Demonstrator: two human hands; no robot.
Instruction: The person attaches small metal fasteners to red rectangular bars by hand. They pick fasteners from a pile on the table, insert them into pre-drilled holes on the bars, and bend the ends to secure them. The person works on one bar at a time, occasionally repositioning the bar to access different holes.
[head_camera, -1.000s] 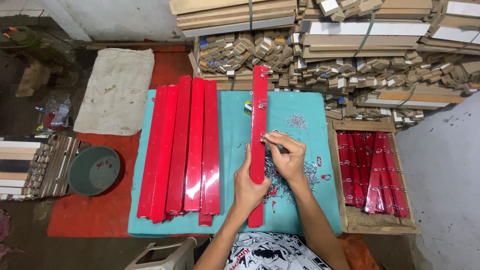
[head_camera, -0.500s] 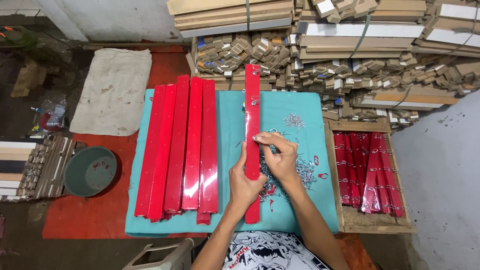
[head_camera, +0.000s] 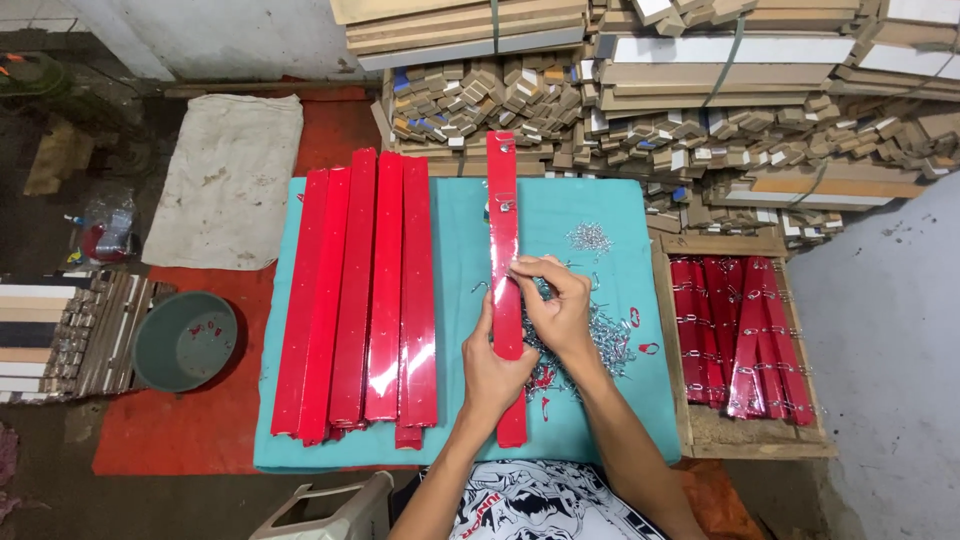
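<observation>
A long red strip lies lengthwise down the middle of the teal cloth, running from the upper centre of the frame toward the bottom. The left hand rests on the strip's lower part, fingers wrapped around its edges and clamped on it. The right hand sits just right of the strip at mid-height, its fingertips pinched together against the strip's right edge; whether a small metal piece is held between them is too small to tell.

Just right of the hands, a loose heap of small metal hooks is scattered on the cloth, with a smaller cluster above it.

At the right of the frame stands a shallow wooden crate holding several red strips with metal fittings, laid side by side. At the left, on the red mat, sits a round grey-green bowl with a few red flecks inside. Left of centre, a stack of plain red strips lies on the cloth.
</observation>
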